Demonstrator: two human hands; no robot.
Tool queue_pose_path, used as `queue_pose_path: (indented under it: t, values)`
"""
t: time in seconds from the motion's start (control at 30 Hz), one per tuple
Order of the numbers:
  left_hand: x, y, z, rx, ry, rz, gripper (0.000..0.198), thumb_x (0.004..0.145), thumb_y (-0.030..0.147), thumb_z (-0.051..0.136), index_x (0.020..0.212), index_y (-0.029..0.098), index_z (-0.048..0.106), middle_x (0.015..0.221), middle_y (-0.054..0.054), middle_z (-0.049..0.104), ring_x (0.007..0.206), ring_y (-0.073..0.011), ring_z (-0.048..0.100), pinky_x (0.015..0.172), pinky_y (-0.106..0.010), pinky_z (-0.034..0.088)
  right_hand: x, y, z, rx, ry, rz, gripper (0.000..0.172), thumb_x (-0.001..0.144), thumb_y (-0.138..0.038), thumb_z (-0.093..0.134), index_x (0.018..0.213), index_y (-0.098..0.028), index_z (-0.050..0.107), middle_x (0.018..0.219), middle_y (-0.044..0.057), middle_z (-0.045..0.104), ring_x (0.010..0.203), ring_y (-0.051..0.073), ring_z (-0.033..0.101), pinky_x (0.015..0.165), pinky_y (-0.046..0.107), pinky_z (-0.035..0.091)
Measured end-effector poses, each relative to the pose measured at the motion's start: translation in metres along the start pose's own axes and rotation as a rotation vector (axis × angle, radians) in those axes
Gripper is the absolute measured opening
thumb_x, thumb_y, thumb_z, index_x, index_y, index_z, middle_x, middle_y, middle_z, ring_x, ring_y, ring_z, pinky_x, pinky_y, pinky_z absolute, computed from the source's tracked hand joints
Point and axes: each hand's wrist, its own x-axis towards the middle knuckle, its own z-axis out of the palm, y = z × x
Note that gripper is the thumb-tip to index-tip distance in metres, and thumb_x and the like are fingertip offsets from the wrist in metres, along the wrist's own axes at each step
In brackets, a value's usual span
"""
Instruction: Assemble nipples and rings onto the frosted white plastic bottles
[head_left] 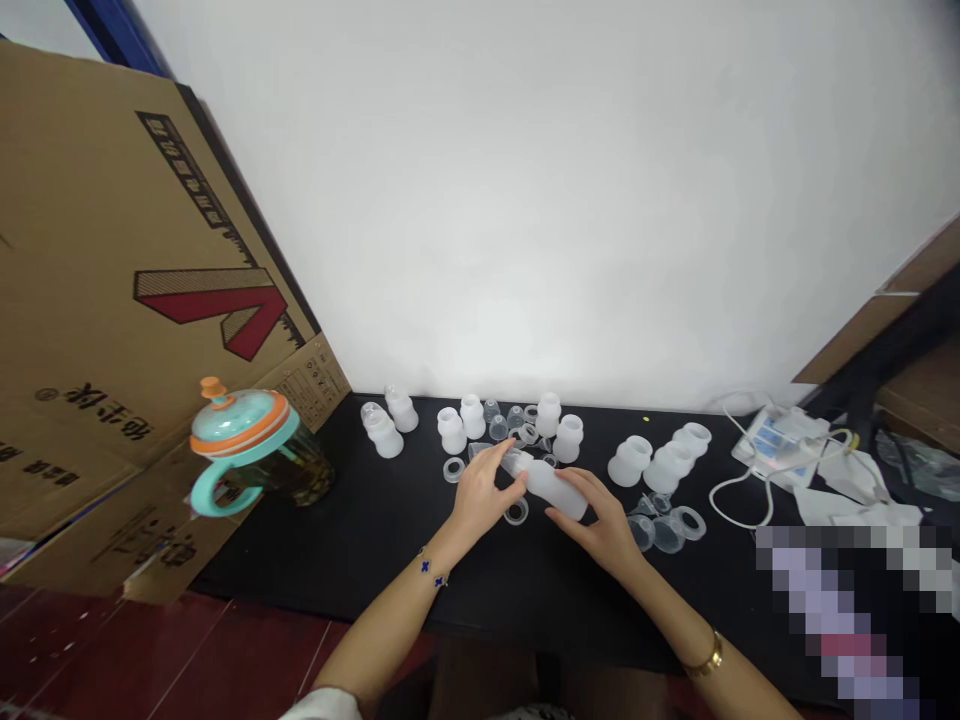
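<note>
My right hand [600,520] grips a frosted white plastic bottle [555,488] lying tilted over the black mat [375,530]. My left hand [484,495] closes its fingers on the bottle's neck end, where a small clear cap part [514,458] sits. A clear ring [516,513] lies on the mat just under the hands. Several more white bottles [465,420] stand in a row behind the hands, with clear caps and rings among them.
A teal and orange lidded glass mug [247,450] stands at the left, beside a large leaning cardboard box [112,330]. Three white bottles [660,460] and clear caps [664,530] lie right of the hands. A white device with cables [780,440] sits far right.
</note>
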Motion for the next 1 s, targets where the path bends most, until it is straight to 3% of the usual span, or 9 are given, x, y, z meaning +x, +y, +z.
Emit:
queue_pose_path:
  t: [0.17, 0.3, 0.4, 0.47, 0.53, 0.63, 0.77, 1.0]
  values:
    - [-0.001, 0.001, 0.001, -0.084, 0.023, 0.012, 0.055, 0.086, 0.033, 0.068, 0.137, 0.027, 0.05, 0.127, -0.006, 0.067, 0.115, -0.0248, 0.064, 0.091, -0.039, 0.058, 0.002, 0.007, 0.002, 0.02, -0.073, 0.088, 0.052, 0.087, -0.038, 0.069, 0.135, -0.027, 0.056, 0.133, 0.009, 0.063, 0.121, 0.03, 0.059, 0.103, 0.045, 0.047]
    - [-0.004, 0.004, 0.002, -0.218, -0.041, 0.034, 0.073, 0.085, 0.038, 0.071, 0.148, 0.031, 0.035, 0.138, -0.006, 0.06, 0.123, -0.025, 0.06, 0.09, -0.038, 0.059, 0.003, 0.013, 0.004, 0.12, -0.083, 0.292, 0.05, 0.076, -0.041, 0.079, 0.12, -0.025, 0.064, 0.12, 0.007, 0.069, 0.109, 0.032, 0.064, 0.096, 0.046, 0.05]
    - [-0.005, 0.007, 0.001, -0.314, -0.094, 0.047, 0.086, 0.084, 0.039, 0.072, 0.153, 0.033, 0.021, 0.152, -0.009, 0.045, 0.125, -0.0257, 0.058, 0.088, -0.038, 0.06, 0.005, 0.008, 0.003, 0.432, -0.102, 0.421, 0.047, 0.074, -0.041, 0.081, 0.114, -0.025, 0.062, 0.11, 0.005, 0.07, 0.099, 0.029, 0.066, 0.081, 0.038, 0.055]
    - [-0.005, 0.008, 0.0, -0.333, -0.112, 0.06, 0.092, 0.083, 0.04, 0.072, 0.154, 0.033, 0.015, 0.155, -0.011, 0.041, 0.122, -0.0262, 0.06, 0.086, -0.04, 0.061, 0.007, 0.003, 0.0, 0.729, -0.138, 0.539, 0.047, 0.076, -0.042, 0.079, 0.115, -0.025, 0.058, 0.103, 0.005, 0.07, 0.087, 0.026, 0.069, 0.063, 0.032, 0.056]
    - [-0.006, 0.008, 0.001, -0.308, -0.142, 0.083, 0.093, 0.083, 0.042, 0.072, 0.155, 0.033, 0.014, 0.152, -0.011, 0.044, 0.12, -0.0267, 0.061, 0.086, -0.041, 0.061, 0.009, -0.002, -0.004, 0.949, -0.2, 0.599, 0.042, 0.082, -0.042, 0.074, 0.114, -0.022, 0.058, 0.104, 0.008, 0.07, 0.084, 0.026, 0.07, 0.058, 0.03, 0.055]
    - [-0.008, 0.01, 0.004, -0.235, -0.195, 0.131, 0.091, 0.082, 0.044, 0.073, 0.154, 0.034, 0.018, 0.143, -0.008, 0.055, 0.117, -0.026, 0.063, 0.087, -0.042, 0.06, 0.01, -0.005, -0.008, 1.089, -0.237, 0.63, 0.037, 0.087, -0.042, 0.069, 0.115, -0.021, 0.059, 0.107, 0.01, 0.071, 0.088, 0.025, 0.071, 0.059, 0.03, 0.057]
    - [-0.012, 0.013, 0.008, -0.167, -0.233, 0.16, 0.096, 0.082, 0.047, 0.072, 0.156, 0.032, 0.013, 0.134, -0.007, 0.062, 0.118, -0.0259, 0.062, 0.092, -0.042, 0.058, 0.01, -0.004, -0.005, 1.036, -0.218, 0.609, 0.042, 0.082, -0.039, 0.075, 0.117, -0.023, 0.059, 0.11, 0.01, 0.07, 0.09, 0.027, 0.071, 0.061, 0.032, 0.059]
    - [-0.011, 0.013, 0.007, -0.111, -0.308, 0.144, 0.096, 0.082, 0.047, 0.071, 0.156, 0.031, 0.013, 0.134, -0.007, 0.063, 0.12, -0.0266, 0.061, 0.097, -0.045, 0.054, 0.009, 0.001, 0.001, 0.673, 0.001, 0.429, 0.054, 0.07, -0.04, 0.083, 0.115, -0.024, 0.059, 0.116, 0.008, 0.068, 0.105, 0.031, 0.065, 0.076, 0.037, 0.057]
